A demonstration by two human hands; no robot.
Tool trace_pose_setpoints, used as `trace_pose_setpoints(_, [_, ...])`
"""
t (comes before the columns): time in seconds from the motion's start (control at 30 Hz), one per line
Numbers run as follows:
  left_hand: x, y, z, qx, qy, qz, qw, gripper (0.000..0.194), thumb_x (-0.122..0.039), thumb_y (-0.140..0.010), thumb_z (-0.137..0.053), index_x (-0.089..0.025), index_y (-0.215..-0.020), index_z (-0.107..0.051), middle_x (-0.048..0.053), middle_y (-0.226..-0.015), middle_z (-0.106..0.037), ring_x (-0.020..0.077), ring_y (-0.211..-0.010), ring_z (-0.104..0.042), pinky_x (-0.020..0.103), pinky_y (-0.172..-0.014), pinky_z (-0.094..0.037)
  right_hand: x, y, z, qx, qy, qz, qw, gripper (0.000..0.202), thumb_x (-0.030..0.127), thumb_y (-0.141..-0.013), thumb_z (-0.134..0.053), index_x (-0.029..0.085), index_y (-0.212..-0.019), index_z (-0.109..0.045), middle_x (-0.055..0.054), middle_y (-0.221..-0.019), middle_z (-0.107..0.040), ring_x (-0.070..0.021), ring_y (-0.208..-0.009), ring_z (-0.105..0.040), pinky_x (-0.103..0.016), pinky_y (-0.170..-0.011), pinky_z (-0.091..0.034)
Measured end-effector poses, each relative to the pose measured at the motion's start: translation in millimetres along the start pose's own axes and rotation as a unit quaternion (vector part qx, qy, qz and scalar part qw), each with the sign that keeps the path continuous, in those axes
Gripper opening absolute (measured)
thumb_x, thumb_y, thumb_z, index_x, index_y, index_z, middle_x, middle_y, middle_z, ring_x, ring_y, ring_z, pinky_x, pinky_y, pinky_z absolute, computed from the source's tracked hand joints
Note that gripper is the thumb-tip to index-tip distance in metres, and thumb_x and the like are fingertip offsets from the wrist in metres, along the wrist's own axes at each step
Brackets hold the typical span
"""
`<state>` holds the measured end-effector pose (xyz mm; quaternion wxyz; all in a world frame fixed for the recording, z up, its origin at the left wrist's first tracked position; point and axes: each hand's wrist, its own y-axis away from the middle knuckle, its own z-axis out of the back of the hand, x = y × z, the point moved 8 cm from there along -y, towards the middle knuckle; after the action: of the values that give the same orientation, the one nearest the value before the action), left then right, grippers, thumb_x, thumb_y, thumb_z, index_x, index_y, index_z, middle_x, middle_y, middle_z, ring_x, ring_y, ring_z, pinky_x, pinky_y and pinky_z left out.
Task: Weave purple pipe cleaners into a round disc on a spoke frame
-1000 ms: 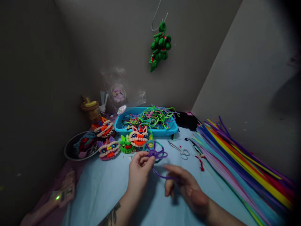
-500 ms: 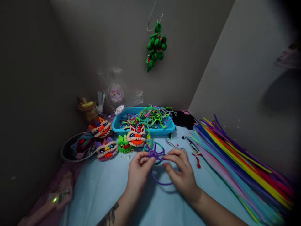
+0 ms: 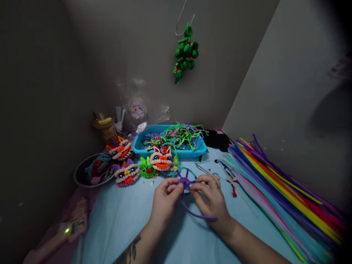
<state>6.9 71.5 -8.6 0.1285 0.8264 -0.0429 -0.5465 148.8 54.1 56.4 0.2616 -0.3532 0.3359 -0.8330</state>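
A round purple pipe-cleaner piece with spokes and a part-teal outer ring is held up above the table. My left hand pinches its left side between thumb and fingers. At its right side, the fingertips of my right hand are closed on a spoke or strand; the exact pinch is partly hidden. A long purple pipe-cleaner tail hangs from the piece, curving below it and across in front of my right palm. Just behind stand a peach-and-orange pipe-cleaner lion head and a green pipe-cleaner figure.
A blue tray full of pipe-cleaner scraps stands at the back. Long coloured pipe cleaners spread along the right. Pliers lie behind my right hand. Left are more lion heads, a bowl and a pink glue gun.
The purple tail has swung out, its end now showing in front of my right palm. My right fingers have closed in on the piece's right side. The whole view has shifted slightly.
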Motion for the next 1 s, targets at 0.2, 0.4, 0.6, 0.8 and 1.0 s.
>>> trace_pose_setpoints(0.2, [-2.0, 0.0, 1.8, -0.013, 0.007, -0.005, 1.0, 0.044, -0.038, -0.051, -0.083, -0.013, -0.078, -0.059, -0.007, -0.048, -0.056, 0.003, -0.04, -0.042, 0.016, -0.043, -0.03, -1.2, -1.3, -0.7, 0.001, 0.007, -0.008, 1.0, 0.01, 0.013, -0.081, -0.056, 0.022, -0.08, -0.061, -0.004, -0.087, -0.051, -0.0202, -0.086, -0.05, -0.038, -0.078, -0.041])
trace_pose_setpoints(0.4, [-0.1, 1.7, -2.6, 0.002, 0.003, -0.004, 1.0, 0.043, -0.029, -0.047, -0.086, -0.013, -0.077, -0.06, -0.003, -0.056, -0.064, 0.0061, -0.051, -0.054, 0.017, -0.054, -0.04, -10.1, -1.8, 0.9, -0.011, 0.002, -0.053, 0.999, 0.005, 0.017, -0.081, -0.059, 0.022, -0.081, -0.061, -0.003, -0.086, -0.051, -0.0206, -0.086, -0.05, -0.037, -0.076, -0.041])
trace_pose_setpoints(0.6, [3.7, 1.2, -3.1, 0.008, 0.008, -0.004, 1.0, 0.039, -0.029, -0.05, -0.085, -0.014, -0.076, -0.059, -0.002, -0.057, -0.065, 0.0067, -0.052, -0.055, 0.017, -0.053, -0.039, -8.7, -1.3, 8.3, -0.044, 0.033, -0.053, 0.997, 0.004, 0.019, -0.079, -0.064, 0.023, -0.079, -0.062, -0.002, -0.081, -0.05, -0.0198, -0.082, -0.049, -0.036, -0.075, -0.041])
trace_pose_setpoints(0.8, [6.3, 2.0, -5.0, 0.01, 0.036, 0.01, 0.999, 0.04, -0.03, -0.049, -0.086, -0.014, -0.075, -0.059, 0.0, -0.058, -0.067, 0.0089, -0.054, -0.058, 0.019, -0.057, -0.041, -0.3, -4.7, 4.5, -0.015, 0.011, -0.016, 1.0, 0.007, 0.015, -0.083, -0.059, 0.021, -0.083, -0.061, -0.001, -0.075, -0.06, -0.0171, -0.074, -0.054, -0.034, -0.071, -0.042])
trace_pose_setpoints(1.0, [9.2, 3.4, -6.2, 0.017, 0.058, 0.022, 0.998, 0.038, -0.027, -0.051, -0.085, -0.015, -0.076, -0.059, 0.0, -0.06, -0.068, 0.0082, -0.055, -0.058, 0.019, -0.058, -0.041, -3.4, -2.7, -1.3, 0.005, -0.024, -0.031, 0.999, 0.01, 0.014, -0.084, -0.057, 0.021, -0.086, -0.064, -0.003, -0.081, -0.067, -0.0178, -0.077, -0.058, -0.035, -0.072, -0.046])
